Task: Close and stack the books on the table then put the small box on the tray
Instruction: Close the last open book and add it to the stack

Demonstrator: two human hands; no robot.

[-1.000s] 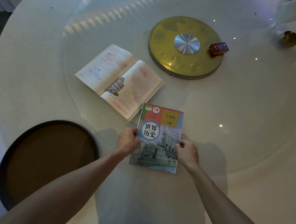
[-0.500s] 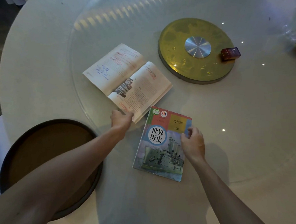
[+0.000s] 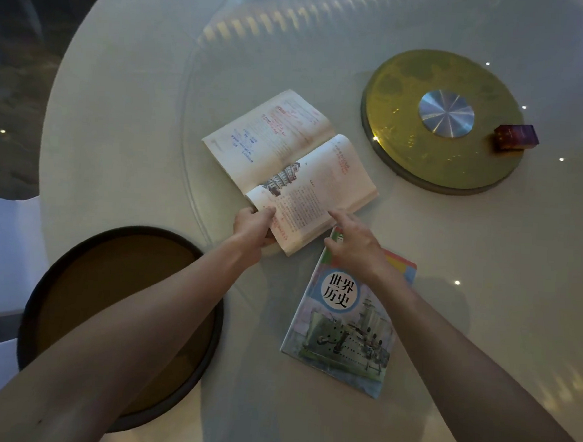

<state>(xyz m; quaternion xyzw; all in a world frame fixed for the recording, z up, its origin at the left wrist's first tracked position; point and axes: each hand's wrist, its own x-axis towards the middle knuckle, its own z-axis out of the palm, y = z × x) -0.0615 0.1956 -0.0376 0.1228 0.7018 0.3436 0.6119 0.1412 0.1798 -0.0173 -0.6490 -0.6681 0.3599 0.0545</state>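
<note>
Lying nearest on the round table [image 3: 119, 114], the closed book [image 3: 341, 329] rests cover up beside the dark round tray [image 3: 207, 345], which sits at the near left edge. Above the closed book's top corner, the right hand [image 3: 353, 248] hovers with loose, spread fingers, index on the open book [image 3: 286, 172]. The left hand [image 3: 252, 225] pinches that book's near corner. Farther off, the small box [image 3: 516, 138] sits at the gold disc's [image 3: 407, 152] right edge.
</note>
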